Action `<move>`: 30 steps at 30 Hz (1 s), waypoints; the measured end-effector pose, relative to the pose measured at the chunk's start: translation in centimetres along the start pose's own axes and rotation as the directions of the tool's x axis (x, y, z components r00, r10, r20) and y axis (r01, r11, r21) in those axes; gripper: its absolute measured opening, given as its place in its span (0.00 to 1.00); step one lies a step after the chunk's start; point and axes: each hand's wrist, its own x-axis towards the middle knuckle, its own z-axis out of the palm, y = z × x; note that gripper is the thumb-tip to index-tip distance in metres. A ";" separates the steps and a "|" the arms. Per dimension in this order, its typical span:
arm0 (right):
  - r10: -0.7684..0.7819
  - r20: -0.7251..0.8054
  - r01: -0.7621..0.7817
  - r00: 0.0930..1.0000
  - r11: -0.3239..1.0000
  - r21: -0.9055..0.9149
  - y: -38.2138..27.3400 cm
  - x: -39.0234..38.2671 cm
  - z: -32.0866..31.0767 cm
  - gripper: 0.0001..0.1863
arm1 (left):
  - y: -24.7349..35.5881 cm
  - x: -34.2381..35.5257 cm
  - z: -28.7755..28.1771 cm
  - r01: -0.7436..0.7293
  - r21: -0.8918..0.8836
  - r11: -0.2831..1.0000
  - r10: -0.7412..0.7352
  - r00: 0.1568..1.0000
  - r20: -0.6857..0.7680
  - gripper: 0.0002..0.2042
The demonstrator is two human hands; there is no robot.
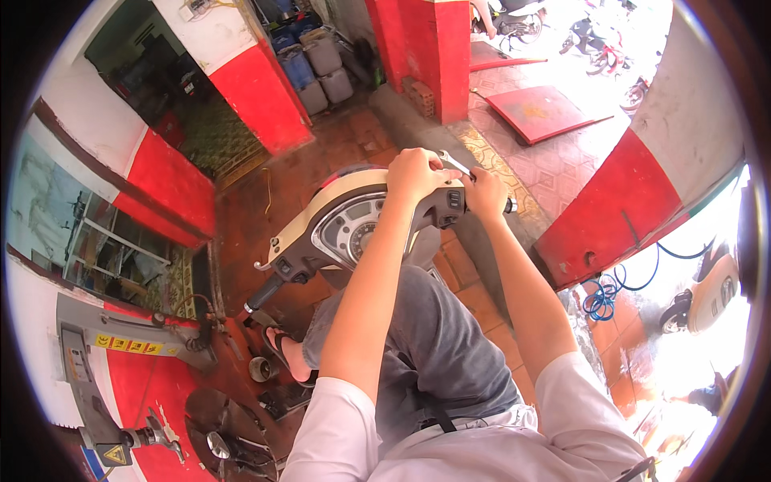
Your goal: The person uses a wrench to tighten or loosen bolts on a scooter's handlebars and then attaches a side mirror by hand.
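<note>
A cream scooter's handlebar cover (301, 221) with a round instrument cluster (353, 231) is in front of me. My left hand (414, 174) is closed at the cover's far right part, with its fingertips beside a silver wrench (457, 164). What lies under that palm is hidden. My right hand (487, 194) is closed over the wrench's near end, just above the right handlebar grip (511, 206). Black switches (452, 200) show below the two hands. On the other side, the left grip (263, 294) and its silver brake lever (263, 266) are untouched.
A tire-changing machine (136, 345) stands at the lower left. Plastic jugs (321, 56) are stacked by the far wall. To the right are a red-and-white pillar (610, 213), a coiled blue air hose (601, 299) and a red ramp plate (534, 110). Parked motorbikes (598, 44) stand outside.
</note>
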 end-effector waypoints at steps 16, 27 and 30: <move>0.009 0.013 -0.009 1.000 1.000 0.000 -0.4 -0.3 -0.1 0.13 | 0.3 0.4 0.6 0.098 0.093 0.991 -0.114 0.976 0.184 0.13; -0.005 0.026 0.006 1.000 1.000 -0.018 -0.3 -0.4 0.1 0.13 | -0.4 0.6 1.3 0.091 0.119 0.989 -0.102 0.990 0.094 0.12; -0.003 0.021 0.003 1.000 1.000 -0.011 -0.6 -0.1 0.3 0.13 | -1.7 0.6 1.7 -0.006 0.015 1.000 0.005 0.999 0.038 0.13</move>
